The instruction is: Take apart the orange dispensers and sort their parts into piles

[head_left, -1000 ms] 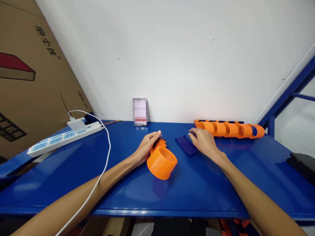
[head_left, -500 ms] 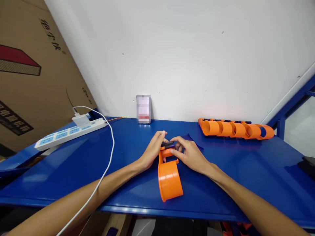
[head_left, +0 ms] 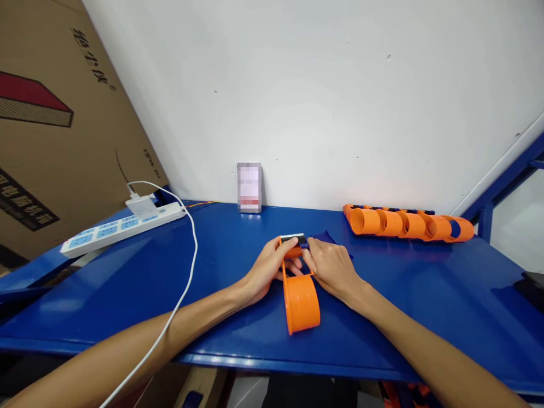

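Note:
Between my hands is an orange tape dispenser (head_left: 302, 303), its round hub toward me with no tape roll on it. At its far end is a black bar with a pale toothed blade (head_left: 293, 237). My left hand (head_left: 267, 266) grips that end from the left, thumb on the black bar and fingers curled beneath. My right hand (head_left: 334, 263) is closed on the dispenser's right side, by a small dark blue part; its fingertips are partly hidden. Just beyond the right hand lies a blue piece (head_left: 325, 237) on the blue table (head_left: 212, 345).
Several similar orange dispensers (head_left: 408, 225) stand in a row at the back right. A phone (head_left: 249, 188) leans against the white wall. On the left lies a white power strip (head_left: 123, 228); its charger's white cable (head_left: 192, 272) crosses over my left forearm. A large cardboard box (head_left: 85, 130) stands behind.
The dispenser has shifted slightly right and turned, exposing the toothed blade. My left thumb has come down onto the black bar, and my right fingers have closed in on the right side.

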The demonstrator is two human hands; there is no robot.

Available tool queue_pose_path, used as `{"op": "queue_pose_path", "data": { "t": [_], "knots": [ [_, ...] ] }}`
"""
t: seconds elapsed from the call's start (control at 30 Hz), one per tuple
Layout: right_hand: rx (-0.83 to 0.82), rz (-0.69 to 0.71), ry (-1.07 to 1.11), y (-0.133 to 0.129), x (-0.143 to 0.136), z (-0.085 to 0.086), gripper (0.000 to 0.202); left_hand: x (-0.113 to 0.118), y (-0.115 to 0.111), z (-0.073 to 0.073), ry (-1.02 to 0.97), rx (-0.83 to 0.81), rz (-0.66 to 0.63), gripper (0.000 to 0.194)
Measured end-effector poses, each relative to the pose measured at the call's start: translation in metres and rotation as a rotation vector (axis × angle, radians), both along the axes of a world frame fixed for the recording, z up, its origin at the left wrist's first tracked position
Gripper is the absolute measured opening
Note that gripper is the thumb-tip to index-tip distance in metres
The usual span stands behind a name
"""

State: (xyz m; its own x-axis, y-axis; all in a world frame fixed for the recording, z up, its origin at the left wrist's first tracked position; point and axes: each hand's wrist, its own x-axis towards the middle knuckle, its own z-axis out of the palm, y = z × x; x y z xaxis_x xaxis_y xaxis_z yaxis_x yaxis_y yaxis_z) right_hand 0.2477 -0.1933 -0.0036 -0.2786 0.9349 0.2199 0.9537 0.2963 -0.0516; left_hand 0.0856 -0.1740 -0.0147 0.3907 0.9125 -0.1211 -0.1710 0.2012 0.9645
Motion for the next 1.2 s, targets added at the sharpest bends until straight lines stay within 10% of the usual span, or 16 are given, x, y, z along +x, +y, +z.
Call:
{"op": "queue_pose_path", "data": {
  "t": [0.67, 0.87, 1.2],
  "knots": [
    [0.047, 0.053, -0.211, 0.010, 0.006, 0.017, 0.033, 0.005, -0.003, 0.000, -0.173, -0.078, 0.004, 0.033],
    [0.205, -0.255, 0.033, 0.021, 0.049, 0.027, 0.040, -0.007, 0.013, 0.006, -0.236, -0.015, 0.160, 0.032],
    [0.075, -0.196, 0.351, 0.029, 0.064, 0.014, 0.013, -0.005, 0.005, -0.004, -0.139, -0.181, -0.156, 0.031]
  ]
}}
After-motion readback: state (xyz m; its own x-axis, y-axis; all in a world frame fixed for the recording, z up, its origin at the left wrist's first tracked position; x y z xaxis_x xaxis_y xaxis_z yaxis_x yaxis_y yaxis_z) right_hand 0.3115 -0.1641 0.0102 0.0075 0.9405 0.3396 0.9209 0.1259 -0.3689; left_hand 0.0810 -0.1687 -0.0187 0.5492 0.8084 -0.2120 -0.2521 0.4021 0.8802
